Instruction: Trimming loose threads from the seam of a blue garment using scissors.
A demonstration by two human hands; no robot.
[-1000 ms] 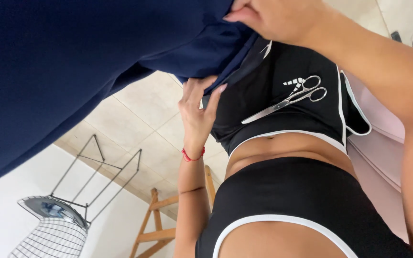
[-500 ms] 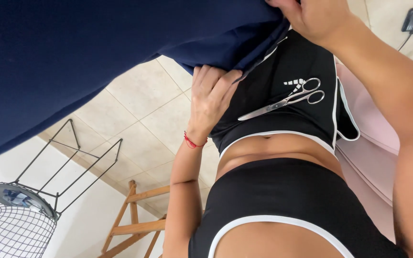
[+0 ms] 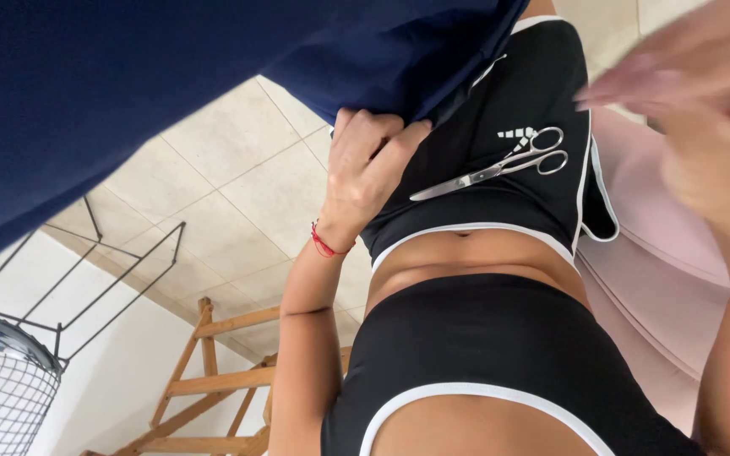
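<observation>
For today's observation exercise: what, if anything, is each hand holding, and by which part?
The left hand pinches the navy blue fabric at its lower hem edge. The right hand, blurred, holds nothing visible. The scissors lie unheld on the lap.

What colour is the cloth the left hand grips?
Dark navy blue cloth, gripped by the left hand; head view.

A floor of large pale beige square tiles (image 3: 247, 190) spreads at the left. On it at the near left stand a light wooden folding frame (image 3: 213, 371) and a round wire-mesh basket on a black metal stand (image 3: 6, 384), which seems to rest there.
</observation>
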